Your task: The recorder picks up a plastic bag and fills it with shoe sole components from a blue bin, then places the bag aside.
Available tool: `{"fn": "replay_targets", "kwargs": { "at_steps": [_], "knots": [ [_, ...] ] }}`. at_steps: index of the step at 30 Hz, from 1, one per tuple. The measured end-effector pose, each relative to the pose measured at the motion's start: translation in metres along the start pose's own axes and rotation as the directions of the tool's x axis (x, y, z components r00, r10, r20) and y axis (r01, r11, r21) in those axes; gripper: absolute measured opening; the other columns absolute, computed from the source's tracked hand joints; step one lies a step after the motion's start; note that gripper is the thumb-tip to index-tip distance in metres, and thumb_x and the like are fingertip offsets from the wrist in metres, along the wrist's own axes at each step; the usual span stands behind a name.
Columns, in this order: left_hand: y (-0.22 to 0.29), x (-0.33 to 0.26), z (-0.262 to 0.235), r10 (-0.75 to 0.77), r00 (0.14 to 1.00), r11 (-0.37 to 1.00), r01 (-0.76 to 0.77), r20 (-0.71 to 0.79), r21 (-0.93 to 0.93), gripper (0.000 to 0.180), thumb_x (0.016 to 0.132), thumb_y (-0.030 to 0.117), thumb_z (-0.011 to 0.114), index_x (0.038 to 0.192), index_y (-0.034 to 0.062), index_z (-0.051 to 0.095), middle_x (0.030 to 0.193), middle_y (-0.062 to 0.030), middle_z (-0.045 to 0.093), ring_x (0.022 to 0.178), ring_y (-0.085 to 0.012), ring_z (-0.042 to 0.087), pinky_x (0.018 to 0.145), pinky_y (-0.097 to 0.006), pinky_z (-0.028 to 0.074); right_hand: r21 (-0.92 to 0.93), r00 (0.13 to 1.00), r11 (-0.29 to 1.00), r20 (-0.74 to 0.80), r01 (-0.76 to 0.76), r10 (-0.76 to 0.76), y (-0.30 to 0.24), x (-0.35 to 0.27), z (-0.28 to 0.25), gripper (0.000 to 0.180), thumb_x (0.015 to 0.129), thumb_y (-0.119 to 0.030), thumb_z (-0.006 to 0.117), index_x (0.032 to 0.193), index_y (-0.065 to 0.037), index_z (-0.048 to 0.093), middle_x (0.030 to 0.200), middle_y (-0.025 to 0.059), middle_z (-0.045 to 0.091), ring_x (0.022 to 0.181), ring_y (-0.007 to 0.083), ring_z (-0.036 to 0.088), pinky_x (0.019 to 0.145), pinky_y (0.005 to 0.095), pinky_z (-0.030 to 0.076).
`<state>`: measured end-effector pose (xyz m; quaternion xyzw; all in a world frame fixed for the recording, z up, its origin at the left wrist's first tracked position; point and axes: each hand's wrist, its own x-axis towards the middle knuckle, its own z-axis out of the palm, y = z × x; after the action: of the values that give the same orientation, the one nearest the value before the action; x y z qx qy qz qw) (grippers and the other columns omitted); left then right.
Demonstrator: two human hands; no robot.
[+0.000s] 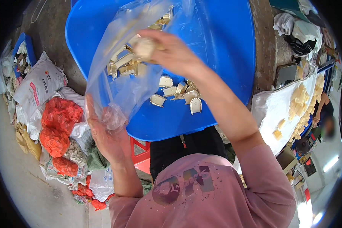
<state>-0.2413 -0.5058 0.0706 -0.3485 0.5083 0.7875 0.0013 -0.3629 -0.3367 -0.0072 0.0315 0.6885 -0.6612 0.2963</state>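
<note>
Bag: clear plastic bag (117,68), held up over the blue tub (224,45), already part full of small cream-and-metal parts (121,64).
Left hand: the left hand (106,133) is closed, pinching the bag's bunched lower edge near the tub's front rim.
Right hand: the right hand (171,53) is curled around a fistful of parts at the bag's mouth; how many it grips I cannot tell.
Loose parts: more of them (178,95) lie on the tub floor toward its front edge, just under the right forearm.
Spill risk: the bag hangs slack and tilted, held at one bunched spot only; if the mouth folds shut or sags, I judge parts could drop beside it, most into the tub, some over the front rim.
Tear risk: the parts look hard-edged and the film thin, so added weight could split it or pull it out of the left pinch.
Left of tub: orange net sacks (59,125), a white printed sack (38,83) and other bags are heaped on the floor, near the left elbow.
Right of tub: a white sheet (277,106) carries rows of pale yellow blocks (302,102); another person's arm (320,108) shows at its far edge.
In the way: the tub's front rim sits close before the body, with a red stool (140,152) beneath it.
</note>
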Motion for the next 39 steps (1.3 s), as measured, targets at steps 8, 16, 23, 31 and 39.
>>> {"fn": "replay_targets", "kwargs": {
  "at_steps": [8, 16, 23, 31, 39],
  "knots": [
    [-0.007, 0.000, 0.002, 0.055, 0.996, 0.998, -0.056, -0.066, -0.009, 0.054, 0.091, 0.041, 0.039, 0.138, 0.0182, 0.024, 0.113, -0.0039, 0.047, 0.097, -0.0172, 0.047, 0.080, -0.038, 0.041, -0.506, 0.969, 0.827, -0.138, -0.246, 0.204, 0.066, -0.051, -0.064, 0.056, 0.073, -0.022, 0.065, 0.124, -0.009, 0.045, 0.124, 0.0153, 0.044, 0.116, 0.0286, 0.041, 0.095, 0.0392, 0.036],
    [-0.007, -0.001, 0.001, 0.009, 0.999, 1.000, -0.010, 0.052, 0.012, 0.052, 0.093, 0.037, 0.037, 0.138, 0.0145, 0.023, 0.124, -0.0072, 0.041, 0.104, -0.0220, 0.046, 0.085, -0.040, 0.040, -0.915, 0.823, 0.305, -0.049, -0.264, 0.566, 0.155, -0.129, -0.079, 0.074, 0.065, -0.004, 0.064, 0.129, -0.031, 0.039, 0.137, 0.0090, 0.024, 0.114, 0.0406, 0.039, 0.092, 0.0444, 0.040],
    [-0.006, 0.000, 0.016, -0.027, 0.999, 0.999, 0.027, 0.019, 0.024, 0.058, 0.091, 0.038, 0.040, 0.136, 0.0062, 0.023, 0.132, -0.0121, 0.034, 0.115, -0.0256, 0.042, 0.089, -0.038, 0.042, -0.745, 0.905, 0.582, -0.067, -0.326, 0.421, 0.155, -0.112, -0.122, 0.048, 0.064, -0.002, 0.060, 0.109, -0.018, 0.057, 0.119, 0.0109, 0.047, 0.103, 0.0278, 0.051, 0.089, 0.0358, 0.042],
    [-0.003, -0.003, 0.019, -0.014, 1.000, 1.000, 0.014, -0.002, 0.027, 0.058, 0.091, 0.039, 0.042, 0.136, 0.0067, 0.025, 0.129, -0.0129, 0.037, 0.108, -0.0240, 0.046, 0.085, -0.036, 0.044, 0.099, 0.953, 0.968, -0.179, -0.230, 0.245, 0.055, -0.082, -0.103, 0.039, 0.071, -0.005, 0.063, 0.109, -0.010, 0.054, 0.097, 0.0043, 0.056, 0.089, 0.0131, 0.054, 0.079, 0.0248, 0.044],
    [-0.005, -0.003, 0.018, 0.054, 0.998, 0.995, -0.054, -0.007, 0.081, 0.058, 0.090, 0.037, 0.043, 0.136, 0.0065, 0.025, 0.125, -0.0101, 0.041, 0.098, -0.0192, 0.049, 0.081, -0.034, 0.045, -0.587, 0.972, 0.802, 0.231, 0.112, 0.033, -0.013, 0.000, 0.009, 0.055, 0.074, -0.030, 0.065, 0.122, -0.010, 0.047, 0.107, 0.0161, 0.054, 0.101, 0.0283, 0.052, 0.087, 0.0373, 0.042]
  ]
}}
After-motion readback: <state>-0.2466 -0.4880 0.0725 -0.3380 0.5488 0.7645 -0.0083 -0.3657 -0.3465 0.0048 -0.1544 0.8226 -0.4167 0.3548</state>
